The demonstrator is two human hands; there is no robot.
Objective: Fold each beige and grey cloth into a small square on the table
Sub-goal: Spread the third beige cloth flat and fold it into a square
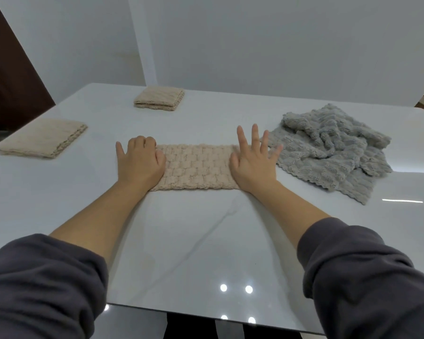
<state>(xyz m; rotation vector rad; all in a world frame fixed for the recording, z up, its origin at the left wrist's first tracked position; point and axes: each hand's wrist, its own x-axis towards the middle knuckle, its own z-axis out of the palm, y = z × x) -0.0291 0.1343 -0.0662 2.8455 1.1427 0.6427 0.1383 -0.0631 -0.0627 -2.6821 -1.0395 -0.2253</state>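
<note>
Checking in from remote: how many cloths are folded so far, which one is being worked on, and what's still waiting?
Two beige knitted cloths look done: one folded square at the table's left edge, another at the far side. In hand is a third beige textured cloth, folded into a long strip, with the left hand and right hand pressing its ends flat. The crumpled grey fluffy cloth pile on the right is unfolded.

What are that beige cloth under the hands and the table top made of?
Beige cloth: looks like plush, fluffy microfibre or terry, going by its raised, woven-looking blocks and fuzzy edges. Table: a hard, glossy white top, perhaps glass or polished stone; it mirrors ceiling lights and shows faint grey veins.
</note>
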